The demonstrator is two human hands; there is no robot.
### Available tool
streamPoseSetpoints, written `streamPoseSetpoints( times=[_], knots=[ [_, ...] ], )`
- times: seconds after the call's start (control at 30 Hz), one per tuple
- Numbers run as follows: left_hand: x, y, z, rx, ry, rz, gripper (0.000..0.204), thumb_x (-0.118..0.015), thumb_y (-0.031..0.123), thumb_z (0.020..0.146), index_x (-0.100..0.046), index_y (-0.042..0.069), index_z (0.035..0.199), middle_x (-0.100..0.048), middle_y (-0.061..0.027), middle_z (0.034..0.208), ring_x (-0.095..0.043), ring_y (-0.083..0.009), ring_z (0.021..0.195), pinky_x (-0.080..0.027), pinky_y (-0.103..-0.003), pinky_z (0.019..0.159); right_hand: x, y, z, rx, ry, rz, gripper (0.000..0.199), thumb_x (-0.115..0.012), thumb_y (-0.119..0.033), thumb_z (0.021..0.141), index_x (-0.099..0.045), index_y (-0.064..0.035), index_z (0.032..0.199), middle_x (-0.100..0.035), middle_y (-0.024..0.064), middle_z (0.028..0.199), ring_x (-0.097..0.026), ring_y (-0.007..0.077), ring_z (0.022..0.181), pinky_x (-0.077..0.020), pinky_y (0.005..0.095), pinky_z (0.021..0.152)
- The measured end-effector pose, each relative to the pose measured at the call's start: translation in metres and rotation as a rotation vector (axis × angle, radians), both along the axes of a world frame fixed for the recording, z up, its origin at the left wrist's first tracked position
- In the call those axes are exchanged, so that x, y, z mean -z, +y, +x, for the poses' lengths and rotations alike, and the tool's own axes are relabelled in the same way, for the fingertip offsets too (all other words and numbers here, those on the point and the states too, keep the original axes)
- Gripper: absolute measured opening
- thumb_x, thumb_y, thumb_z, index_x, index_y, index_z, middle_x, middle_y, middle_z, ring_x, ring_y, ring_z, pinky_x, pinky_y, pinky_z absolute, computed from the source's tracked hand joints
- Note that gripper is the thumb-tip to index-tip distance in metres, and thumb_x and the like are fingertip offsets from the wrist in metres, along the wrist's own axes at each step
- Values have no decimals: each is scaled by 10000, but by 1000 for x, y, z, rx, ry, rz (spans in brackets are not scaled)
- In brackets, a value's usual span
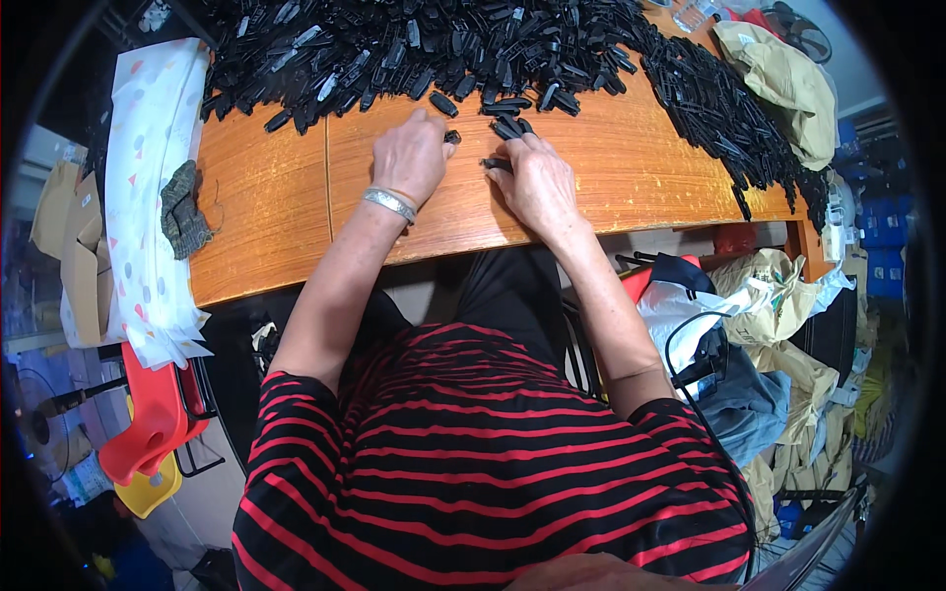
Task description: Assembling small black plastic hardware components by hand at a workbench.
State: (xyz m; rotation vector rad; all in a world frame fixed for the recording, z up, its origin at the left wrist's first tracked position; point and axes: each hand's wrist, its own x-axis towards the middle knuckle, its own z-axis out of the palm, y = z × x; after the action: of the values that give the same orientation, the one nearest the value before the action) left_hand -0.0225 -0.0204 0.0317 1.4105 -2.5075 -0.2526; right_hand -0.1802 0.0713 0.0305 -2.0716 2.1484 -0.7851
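Observation:
My left hand point(409, 158), with a silver bracelet point(390, 204) at its wrist, is closed with a small black plastic piece point(452, 137) at its fingertips. Beside it, my right hand point(540, 182) curls over several dark plastic pieces. One slim black piece point(497, 164) sticks out between its thumb and fingers, and other black clip-like pieces point(510, 128) show at its fingertips. Just beyond both hands, a single oval black piece point(443, 103) lies at the near edge of a large heap of black plastic pieces point(424, 54). Their exact kind is too small to make out.
The wooden table point(266, 187) carries a second heap of thin black strips point(705, 103) at the right. A grey knitted glove-like cloth point(182, 212) and a patterned white sheet point(148, 177) lie at the left edge. Paper bags point(778, 89) and a red chair point(153, 424) stand around.

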Motion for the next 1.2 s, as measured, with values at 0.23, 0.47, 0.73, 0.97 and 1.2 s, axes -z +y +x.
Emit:
streamPoseSetpoints(
  times=[0.23, 0.47, 0.73, 0.97, 1.2],
  knots=[
    [24, 5, 13, 90, 575, 104, 219, -704, 192, 817, -670, 33, 964, -664, -80, 813, -644, -248, 715, -496, -370, 634, 2, 9, 0, -52, -42, 33, 150, -721, -125, 761, -632, -37, 842, -619, 131, 868, -607, 331, 862, -497, 414, 726],
    [9, 35, 20, -68, 1229, 950, 208, -662, 169, 893, -644, 52, 1064, -591, 43, 733, -455, 3, 515, -325, -140, 432, -15, 13, 9, 4, -576, -128, 147, -680, -59, 837, -624, -13, 965, -661, 84, 905, -649, 177, 802, -525, 301, 712],
    [-1, 47, 16, 14, 1311, 854, 234, -689, 131, 868, -652, 38, 1079, -603, 22, 848, -468, -1, 558, -370, -141, 467, -24, 17, 31, -45, -732, -242, 231, -703, -20, 814, -635, -11, 1034, -638, 50, 934, -634, 124, 847, -530, 243, 720],
    [-1, 52, 15, 118, 1291, 682, 249, -672, 86, 873, -647, 7, 1107, -632, 2, 933, -487, 3, 617, -371, -139, 486, -18, 20, 33, -90, -599, -335, 218, -716, -6, 793, -633, 0, 995, -627, 72, 922, -627, 137, 796, -515, 254, 693],
    [1, 62, 15, -9, 1289, 773, 260, -651, 79, 890, -644, 13, 1141, -650, -15, 962, -554, -50, 790, -461, -187, 689, -10, 18, 35, -103, -593, -373, 224, -720, 18, 770, -618, 4, 969, -619, 95, 907, -623, 159, 771, -515, 258, 652]
  ],
)
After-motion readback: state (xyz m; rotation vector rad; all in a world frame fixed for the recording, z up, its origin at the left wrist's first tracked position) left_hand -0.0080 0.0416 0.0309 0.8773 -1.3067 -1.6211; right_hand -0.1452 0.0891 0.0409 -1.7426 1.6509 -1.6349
